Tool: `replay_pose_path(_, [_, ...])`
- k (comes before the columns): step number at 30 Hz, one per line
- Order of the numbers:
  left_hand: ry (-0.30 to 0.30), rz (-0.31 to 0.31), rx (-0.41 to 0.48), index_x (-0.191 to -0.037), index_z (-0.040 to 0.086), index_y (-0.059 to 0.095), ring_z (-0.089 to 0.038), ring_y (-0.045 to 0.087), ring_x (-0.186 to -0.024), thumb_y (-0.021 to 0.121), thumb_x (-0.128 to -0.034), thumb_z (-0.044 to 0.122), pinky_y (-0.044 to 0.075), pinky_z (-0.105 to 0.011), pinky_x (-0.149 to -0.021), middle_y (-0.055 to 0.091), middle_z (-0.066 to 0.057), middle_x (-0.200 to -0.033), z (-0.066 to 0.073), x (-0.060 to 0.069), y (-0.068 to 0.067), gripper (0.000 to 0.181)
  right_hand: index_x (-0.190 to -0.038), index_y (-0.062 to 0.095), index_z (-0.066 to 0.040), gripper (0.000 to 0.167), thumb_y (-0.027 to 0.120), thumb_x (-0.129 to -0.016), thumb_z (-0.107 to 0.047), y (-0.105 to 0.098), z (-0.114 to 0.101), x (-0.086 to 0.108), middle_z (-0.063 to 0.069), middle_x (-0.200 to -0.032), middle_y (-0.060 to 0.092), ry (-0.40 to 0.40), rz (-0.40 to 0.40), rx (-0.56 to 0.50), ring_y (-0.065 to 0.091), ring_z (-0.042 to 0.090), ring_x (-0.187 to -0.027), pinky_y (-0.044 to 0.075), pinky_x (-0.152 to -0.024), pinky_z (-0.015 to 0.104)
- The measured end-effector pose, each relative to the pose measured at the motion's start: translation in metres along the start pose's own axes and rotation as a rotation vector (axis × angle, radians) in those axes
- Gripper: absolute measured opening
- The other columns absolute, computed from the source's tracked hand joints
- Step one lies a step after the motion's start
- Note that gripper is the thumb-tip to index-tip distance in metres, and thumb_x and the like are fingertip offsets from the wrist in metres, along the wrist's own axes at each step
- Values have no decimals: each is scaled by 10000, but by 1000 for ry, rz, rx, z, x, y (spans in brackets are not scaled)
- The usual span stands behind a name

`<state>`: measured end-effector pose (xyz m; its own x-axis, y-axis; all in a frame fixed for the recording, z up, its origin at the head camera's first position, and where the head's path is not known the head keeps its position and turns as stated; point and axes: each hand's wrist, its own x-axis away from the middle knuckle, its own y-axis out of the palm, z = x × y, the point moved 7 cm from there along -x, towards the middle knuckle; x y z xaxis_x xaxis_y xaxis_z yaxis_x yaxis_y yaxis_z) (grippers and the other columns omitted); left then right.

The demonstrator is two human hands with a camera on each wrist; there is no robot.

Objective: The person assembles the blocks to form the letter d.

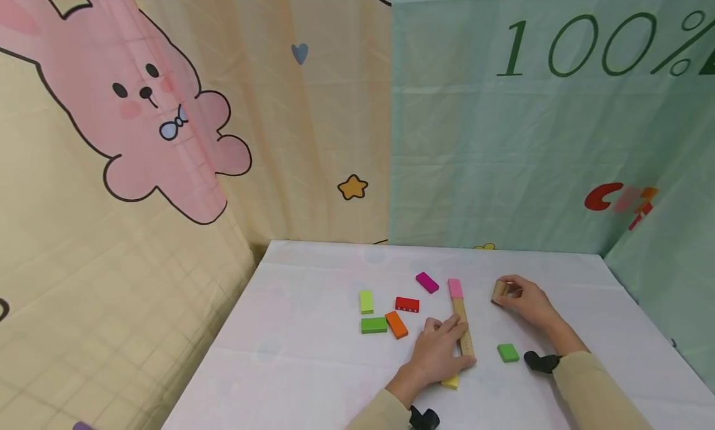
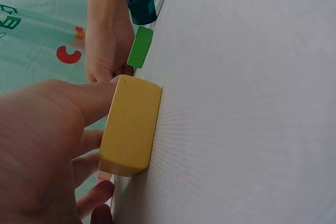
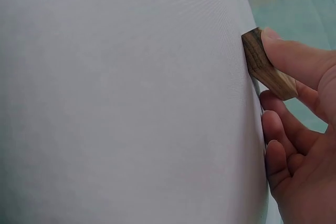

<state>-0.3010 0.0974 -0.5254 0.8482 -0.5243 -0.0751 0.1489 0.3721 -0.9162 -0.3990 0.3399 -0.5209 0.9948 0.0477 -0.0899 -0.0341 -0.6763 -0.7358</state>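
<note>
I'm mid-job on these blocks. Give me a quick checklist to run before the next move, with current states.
1. Right hand holding the wooden block: ok, pinched with the thumb.
2. Wooden block lifted off the white table: cannot tell.
3. Left hand gripping the wooden strip: cannot tell; it touches the strip, but a firm grip doesn't show.
4. Pink block lined up at the strip's far end: ok.
5. Yellow block in line with the strip: not ok; its visible end sits off to the left.
6. Green block out from between right hand and strip: ok, nearer the wearer.
</note>
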Motion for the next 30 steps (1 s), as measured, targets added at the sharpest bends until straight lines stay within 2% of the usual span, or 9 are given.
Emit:
replay_pose_path(6, [-15,-3,9,-1504,361,466,-115,370,-1207,658,-907,590,422,-246,-888,326,152,-1592,-1,0,0,668,-1386,511,-59,619,770,-903,-346,2,0,-1,173,-1047,637,10,-6,-24,593,291,-925,491,-746,410])
replay_pose_path(10, [-16,-1,8,-1505,358,467,-115,373,-1206,659,-908,587,423,-247,-894,329,150,-1591,-1,1,-2,667,-1378,518,-73,607,778,-897,-337,1,1,-1,164,-1023,649,9,-1,-25,600,275,-899,488,-726,384])
replay_pose_path(14, [-9,2,7,-1507,353,465,-117,375,-1205,655,-913,583,424,-251,-896,330,143,-1593,1,1,-3,664,-1368,529,-76,556,771,-910,-276,-1,-2,-1,177,-1040,658,-17,9,-15,613,287,-927,505,-747,404])
replay_pose_path(21, [-9,2,2,-1507,353,465,-120,375,-1205,656,-913,582,431,-256,-893,332,140,-1592,1,2,-3,665,-1362,510,-45,484,723,-945,-169,4,-11,-1,177,-1017,646,-58,-19,-25,600,282,-893,505,-747,427])
replay_pose_path(26, [-8,1,8,-1503,352,471,-118,375,-1205,657,-911,585,427,-261,-898,335,142,-1590,1,2,-2,663,-1354,513,-57,446,699,-963,-163,2,-16,-2,183,-1042,634,-55,-17,-5,604,308,-934,505,-730,398])
replay_pose_path(30, [1,13,2,-1503,349,471,-118,373,-1206,649,-912,594,422,-256,-901,330,146,-1590,0,1,-1,664,-1371,490,-60,433,666,-982,-130,0,-21,-4,192,-1042,603,-70,-14,-35,601,299,-904,513,-667,355])
